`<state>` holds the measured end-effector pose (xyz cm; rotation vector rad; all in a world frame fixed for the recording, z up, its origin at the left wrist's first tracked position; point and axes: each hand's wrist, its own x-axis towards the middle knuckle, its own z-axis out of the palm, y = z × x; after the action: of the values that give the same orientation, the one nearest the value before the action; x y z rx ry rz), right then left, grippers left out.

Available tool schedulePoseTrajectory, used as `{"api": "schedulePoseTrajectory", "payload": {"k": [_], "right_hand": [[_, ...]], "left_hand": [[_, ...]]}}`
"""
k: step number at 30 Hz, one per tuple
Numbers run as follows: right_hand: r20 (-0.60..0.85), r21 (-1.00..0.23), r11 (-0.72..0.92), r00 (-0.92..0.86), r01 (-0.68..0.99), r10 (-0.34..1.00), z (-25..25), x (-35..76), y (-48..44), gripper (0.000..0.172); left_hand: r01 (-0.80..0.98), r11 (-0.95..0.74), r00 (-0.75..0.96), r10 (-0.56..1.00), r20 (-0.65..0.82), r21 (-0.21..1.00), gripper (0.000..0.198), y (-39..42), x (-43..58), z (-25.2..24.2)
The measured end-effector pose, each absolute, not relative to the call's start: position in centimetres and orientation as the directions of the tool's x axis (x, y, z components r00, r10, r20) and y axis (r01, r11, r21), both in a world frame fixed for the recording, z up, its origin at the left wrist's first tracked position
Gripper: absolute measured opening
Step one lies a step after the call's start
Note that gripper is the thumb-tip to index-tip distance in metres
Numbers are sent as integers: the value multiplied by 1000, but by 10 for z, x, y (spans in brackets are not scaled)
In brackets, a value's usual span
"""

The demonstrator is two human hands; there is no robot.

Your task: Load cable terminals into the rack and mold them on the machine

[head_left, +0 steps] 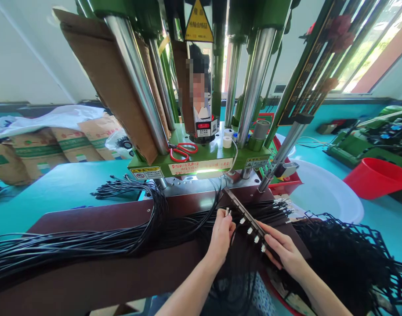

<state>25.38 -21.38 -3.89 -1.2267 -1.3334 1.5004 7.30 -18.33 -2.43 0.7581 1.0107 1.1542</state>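
Note:
My right hand [283, 250] grips the lower end of a long dark metal bar [245, 210], held at a slant over the brown bench. Several small white-silver cable connectors [250, 230] stick out along the bar's left side, with black cables hanging below. Just left of the bar, my left hand [221, 235] is closed on a cable connector [227, 211], its light tip showing above the fingers. More black cables [266, 210] with metal ends lie on the bench behind the bar.
A green press [204, 151] stands ahead, with red-handled scissors [183, 152] on its ledge. Long bundled black cables [88, 243] run across the brown bench [105, 281] to the left. At right are a black tangle of plastic strips [345, 254], a white basin [319, 188] and a red bucket [375, 180].

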Motion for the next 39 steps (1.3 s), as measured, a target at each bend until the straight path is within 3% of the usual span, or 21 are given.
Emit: {"api": "schedulePoseTrajectory", "payload": {"k": [5,16,23,28,31,39], "right_hand": [[-179,-984,-164,-312,76,933,-37,256,-212,56],[-251,-959,-183,-349,218,903,-30,269,-212,59],[-195,-918,-32,-380,394,904,-25,284,-220,57],[-213,-951,-108,-362,290,907,-28,282,-220,59],[-239,-958,-164,-338,235,910,-32,284,-219,59],[-248,-960,-180,-351,214,903,-38,291,-218,58]], "left_hand": [[-364,316,185,946,-265,876,29,-184,76,-20],[-321,323,156,945,-287,890,30,-187,68,-30],[-262,360,205,927,-313,896,35,-189,79,-23],[-275,310,187,946,-266,910,35,-189,78,-19],[-323,381,220,920,-323,866,38,-189,74,-17],[-171,520,318,833,-452,837,31,-184,71,-15]]}}
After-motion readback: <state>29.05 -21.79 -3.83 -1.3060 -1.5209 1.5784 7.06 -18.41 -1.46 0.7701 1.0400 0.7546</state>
